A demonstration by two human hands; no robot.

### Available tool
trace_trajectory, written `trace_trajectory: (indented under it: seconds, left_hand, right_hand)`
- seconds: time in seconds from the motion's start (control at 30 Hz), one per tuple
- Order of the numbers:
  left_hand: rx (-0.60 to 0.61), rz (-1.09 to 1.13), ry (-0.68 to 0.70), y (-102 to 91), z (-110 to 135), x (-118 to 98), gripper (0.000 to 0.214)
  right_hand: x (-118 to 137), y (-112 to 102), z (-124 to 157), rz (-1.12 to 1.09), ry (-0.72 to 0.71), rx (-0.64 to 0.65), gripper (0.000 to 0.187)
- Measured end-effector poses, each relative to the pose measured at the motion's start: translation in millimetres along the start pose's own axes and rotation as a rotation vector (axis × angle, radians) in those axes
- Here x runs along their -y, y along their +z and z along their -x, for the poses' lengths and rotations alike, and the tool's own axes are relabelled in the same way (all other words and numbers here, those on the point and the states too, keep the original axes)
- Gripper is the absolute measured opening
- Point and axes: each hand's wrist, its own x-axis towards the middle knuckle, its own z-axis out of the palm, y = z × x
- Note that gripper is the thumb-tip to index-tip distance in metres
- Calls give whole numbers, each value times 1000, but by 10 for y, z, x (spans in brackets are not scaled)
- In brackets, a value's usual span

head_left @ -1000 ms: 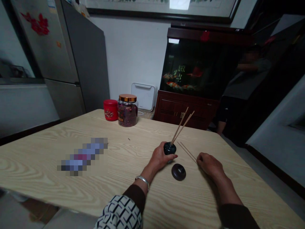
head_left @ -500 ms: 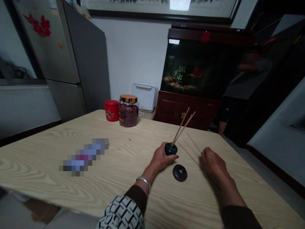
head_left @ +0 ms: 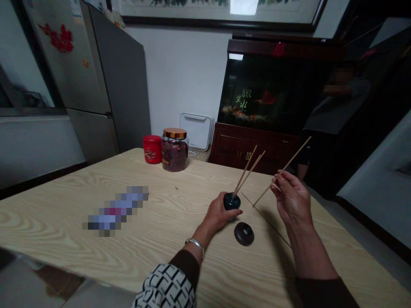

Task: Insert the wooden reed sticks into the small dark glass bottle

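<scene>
My left hand (head_left: pixel 218 212) is wrapped round a small dark glass bottle (head_left: pixel 231 202) standing on the table. Several thin wooden sticks (head_left: pixel 248 171) rise from the bottle's mouth, leaning right. Above the table, to the right of the bottle, my right hand (head_left: pixel 293 201) pinches a single thin stick (head_left: pixel 299 150) between thumb and fingers. That stick slants, its lower end near the bottle. Another stick (head_left: pixel 274 229) lies on the wood below my right hand. A round dark brown lid (head_left: pixel 244 234) with a raised centre rests just in front of the bottle.
A jar of dried flowers with a copper-coloured lid (head_left: pixel 175 149) and a red canister (head_left: pixel 152 149) stand at the table's far edge. A blurred-out flat item (head_left: pixel 117 209) lies on the left. Behind are a fish tank (head_left: pixel 257 94), a fridge (head_left: pixel 86 85) and a standing person (head_left: pixel 337 102).
My right hand has picked up one stick from the table and raised it, turning palm inward. The other stick stays on the table. My left hand still holds the bottle.
</scene>
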Motion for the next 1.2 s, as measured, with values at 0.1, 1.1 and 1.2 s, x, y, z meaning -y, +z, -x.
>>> trace_trajectory:
  seconds: [0.1, 1.1, 1.2]
  left_hand:
    - [-5, 6, 8, 3, -1, 7, 64]
    - [-5, 3, 1, -12, 0, 11, 66]
    - [3, 16, 3, -16, 4, 0, 65]
  right_hand:
    - [-131, 202, 39, 6, -83, -22, 34]
    - [-487, -926, -118, 1572, 7, 581, 13]
    - [-534, -1105, -178, 1715, 125, 671, 12]
